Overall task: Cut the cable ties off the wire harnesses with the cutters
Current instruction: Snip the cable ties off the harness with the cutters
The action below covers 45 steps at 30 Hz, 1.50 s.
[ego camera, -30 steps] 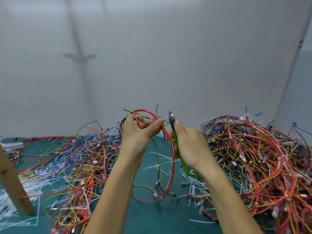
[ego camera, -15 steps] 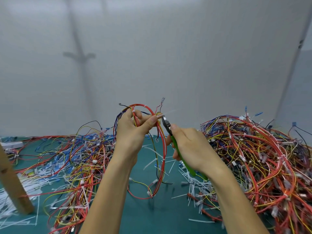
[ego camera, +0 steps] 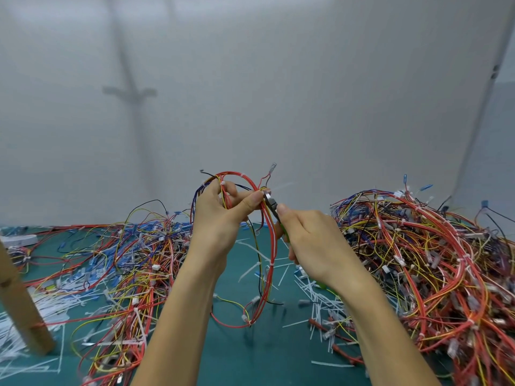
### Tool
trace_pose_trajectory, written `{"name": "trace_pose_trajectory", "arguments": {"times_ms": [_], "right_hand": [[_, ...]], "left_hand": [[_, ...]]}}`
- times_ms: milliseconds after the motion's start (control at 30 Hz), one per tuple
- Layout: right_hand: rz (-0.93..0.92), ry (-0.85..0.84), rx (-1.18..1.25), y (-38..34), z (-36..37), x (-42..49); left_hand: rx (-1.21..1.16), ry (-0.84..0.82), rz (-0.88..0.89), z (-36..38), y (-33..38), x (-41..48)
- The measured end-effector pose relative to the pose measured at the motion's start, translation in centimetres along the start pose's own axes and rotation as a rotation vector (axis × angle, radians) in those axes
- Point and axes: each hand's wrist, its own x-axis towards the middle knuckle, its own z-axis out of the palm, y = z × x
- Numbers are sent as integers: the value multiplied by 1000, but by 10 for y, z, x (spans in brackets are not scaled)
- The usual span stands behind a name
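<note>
Left hand point(ego camera: 220, 215) grasps raised wire harness point(ego camera: 264, 246); right hand point(ego camera: 312, 240) grips green-handled cutters point(ego camera: 271, 204), blades at a white cable tie point(ego camera: 267, 195) beside thumb

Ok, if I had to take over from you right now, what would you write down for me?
Left hand: grips the raised wire harness, thumb beside a white cable tie.
Right hand: grips the green-handled cutters, tips at that tie; I cannot tell whether it is cut through.
Done: many cut tie scraps lie on the green mat.
Left: this harness has more ties lower down, and the right-hand pile shows white ties on its wires. The left-hand pile lies loose and spread out.
</note>
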Motion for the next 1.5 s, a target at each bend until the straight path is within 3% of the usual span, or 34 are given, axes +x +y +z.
{"name": "trace_pose_trajectory", "arguments": {"times_ms": [633,767,900,1033,1133,1267,1400,1500], "right_hand": [[4,-5,81,3,6,3],[96,32,339,11,6,9],[101,-125,414,15,-1,7],[47,-238,420,11,4,3],[5,-175,433,8,7,4],[-49,-21,507,7,3,6],[-48,27,616,8,-3,6],[-28,81,611,10,-3,7]], "left_hand": [[71,10,-87,-4,2,0],[18,125,-164,-5,3,3],[-194,202,-273,-10,1,8],[-438,131,-326,-11,-1,10],[-493,16,-362,-12,-2,11],[-641,-40,-562,-18,2,11],[-1096,-50,-738,-18,8,7],[-1329,27,-735,-4,18,2]]}}
